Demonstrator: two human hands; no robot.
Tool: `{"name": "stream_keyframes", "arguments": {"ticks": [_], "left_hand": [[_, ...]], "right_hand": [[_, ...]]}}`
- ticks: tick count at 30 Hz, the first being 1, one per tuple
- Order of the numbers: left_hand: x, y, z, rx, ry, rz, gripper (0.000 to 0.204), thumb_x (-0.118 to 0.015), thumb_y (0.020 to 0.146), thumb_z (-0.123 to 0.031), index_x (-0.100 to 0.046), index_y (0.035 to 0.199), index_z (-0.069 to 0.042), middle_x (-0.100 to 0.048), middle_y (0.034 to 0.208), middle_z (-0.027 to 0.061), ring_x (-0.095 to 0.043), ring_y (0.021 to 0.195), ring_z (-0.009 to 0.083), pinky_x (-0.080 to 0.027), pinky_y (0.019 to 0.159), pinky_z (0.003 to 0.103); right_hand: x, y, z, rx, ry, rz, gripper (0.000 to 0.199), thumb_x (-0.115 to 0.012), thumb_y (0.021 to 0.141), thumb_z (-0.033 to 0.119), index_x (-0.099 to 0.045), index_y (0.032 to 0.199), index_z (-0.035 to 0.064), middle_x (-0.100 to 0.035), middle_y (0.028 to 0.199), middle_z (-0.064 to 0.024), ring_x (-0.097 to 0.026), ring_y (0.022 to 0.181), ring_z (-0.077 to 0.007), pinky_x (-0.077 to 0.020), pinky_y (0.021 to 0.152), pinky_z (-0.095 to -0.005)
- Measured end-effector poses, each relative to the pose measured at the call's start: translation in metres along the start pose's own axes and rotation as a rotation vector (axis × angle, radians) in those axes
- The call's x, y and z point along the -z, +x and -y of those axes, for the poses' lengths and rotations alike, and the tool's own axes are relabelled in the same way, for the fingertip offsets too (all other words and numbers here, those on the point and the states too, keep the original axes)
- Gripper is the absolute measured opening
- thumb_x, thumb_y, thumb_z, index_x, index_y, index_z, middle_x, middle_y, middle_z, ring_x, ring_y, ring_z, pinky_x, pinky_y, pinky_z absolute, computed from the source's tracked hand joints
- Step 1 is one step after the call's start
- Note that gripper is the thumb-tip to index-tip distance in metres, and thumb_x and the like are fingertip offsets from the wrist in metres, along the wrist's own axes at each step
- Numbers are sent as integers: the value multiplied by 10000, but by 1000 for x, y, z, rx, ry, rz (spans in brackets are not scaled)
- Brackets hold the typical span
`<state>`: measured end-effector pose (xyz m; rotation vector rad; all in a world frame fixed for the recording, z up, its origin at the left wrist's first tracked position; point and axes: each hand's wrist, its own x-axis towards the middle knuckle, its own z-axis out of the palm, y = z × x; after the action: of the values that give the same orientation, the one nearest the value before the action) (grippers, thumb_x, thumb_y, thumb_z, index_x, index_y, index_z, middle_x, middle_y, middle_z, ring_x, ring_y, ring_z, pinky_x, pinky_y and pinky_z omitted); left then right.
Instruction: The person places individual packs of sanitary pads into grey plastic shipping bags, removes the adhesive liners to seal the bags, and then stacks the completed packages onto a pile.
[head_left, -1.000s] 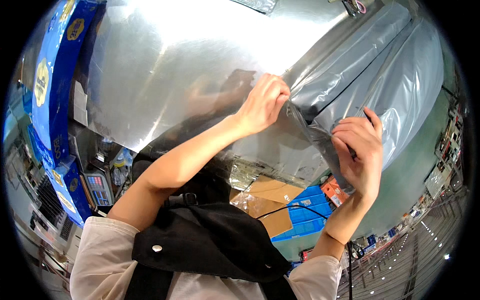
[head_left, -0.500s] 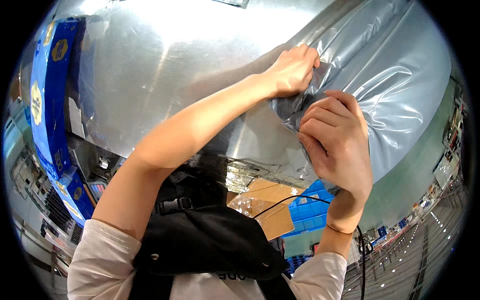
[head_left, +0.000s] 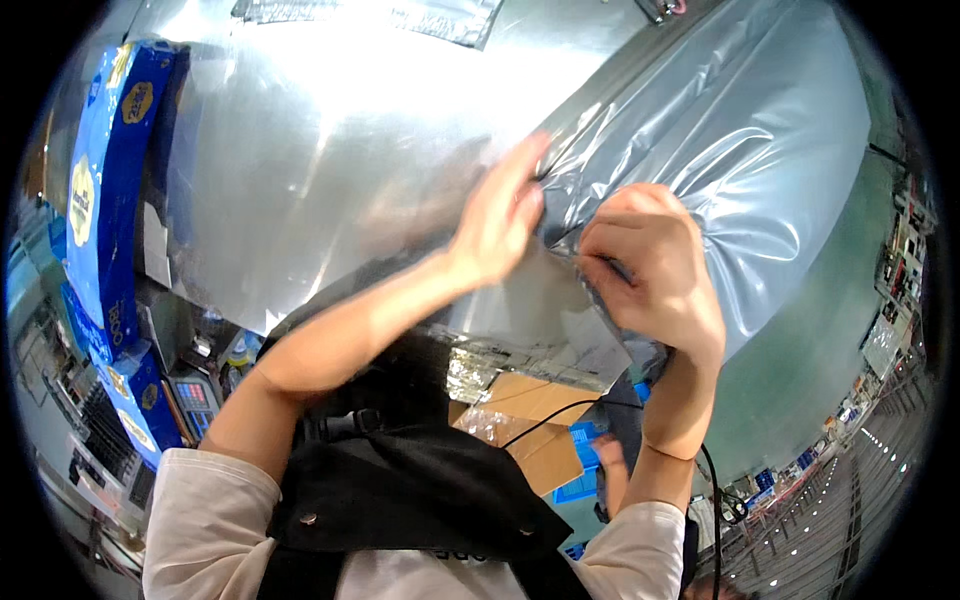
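A large, full grey plastic bag [head_left: 790,150] lies across the right side of the metal table, its near end bunched into creases. My right hand [head_left: 655,265] is closed on that gathered end, fingers curled around the plastic. Beside the bag's creased edge is my left hand [head_left: 500,215], slightly blurred, with fingers stretched out and apart from the thumb. Its fingertips come close to the plastic; whether they touch it I cannot tell.
Blue printed cartons [head_left: 95,210] stand along the left edge, near a device with buttons [head_left: 192,393]. A flat grey plastic bag [head_left: 440,18] lies at the far edge. Below the table are a brown cardboard box [head_left: 535,400] and another person's hand [head_left: 612,465]. A black cable [head_left: 545,415] hangs by my right arm.
My left hand has let go of the bag's gathered end and moved left and nearer, its fingers straightening. My right hand keeps its grip, shifted slightly left. Another person's hand has appeared below.
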<state>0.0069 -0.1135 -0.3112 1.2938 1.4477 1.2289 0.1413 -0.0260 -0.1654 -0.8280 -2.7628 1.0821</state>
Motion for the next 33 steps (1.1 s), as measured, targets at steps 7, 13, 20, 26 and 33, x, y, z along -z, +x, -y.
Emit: {"name": "stream_keyframes", "arguments": {"ticks": [7,13,20,26,33], "left_hand": [[-37,24,9,52,-32,201,407,-470,865,-181,-414,1237,-26,-390,1298,188,-310,1250,317,-243,1031,377],[-9,183,50,-125,488,105,320,-546,781,-166,-531,1075,-42,-524,1131,156,-468,1074,320,-373,909,399],[-67,300,51,-480,959,124,529,-524,759,-123,-388,1263,-210,-426,1201,208,-402,1150,359,-340,941,443],[-49,277,58,-387,1052,198,200,-502,778,-184,-550,961,-122,-534,910,152,-544,886,303,-425,720,400],[49,33,63,-88,727,285,146,-519,700,-80,-499,845,-76,-492,859,175,-523,790,342,-431,661,448]], "right_hand": [[68,-30,4,-310,-302,-596,435,-669,676,205,-563,1062,34,-538,1125,-147,-423,1146,-330,-276,988,-414],[39,-35,-78,-646,-588,-574,674,-523,803,426,-300,1336,79,-243,1375,-224,-197,1294,-351,-100,1037,-498],[42,-29,-79,-689,-596,-644,704,-547,776,444,-319,1324,65,-246,1371,-221,-207,1285,-355,-92,1034,-512],[45,-17,-79,-638,-502,-663,692,-526,783,466,-341,1311,59,-257,1368,-210,-204,1288,-342,-99,1034,-511],[37,-20,-95,-517,-593,-737,590,-522,816,403,-396,1281,62,-322,1338,-220,-296,1244,-349,-178,1021,-481]]}}
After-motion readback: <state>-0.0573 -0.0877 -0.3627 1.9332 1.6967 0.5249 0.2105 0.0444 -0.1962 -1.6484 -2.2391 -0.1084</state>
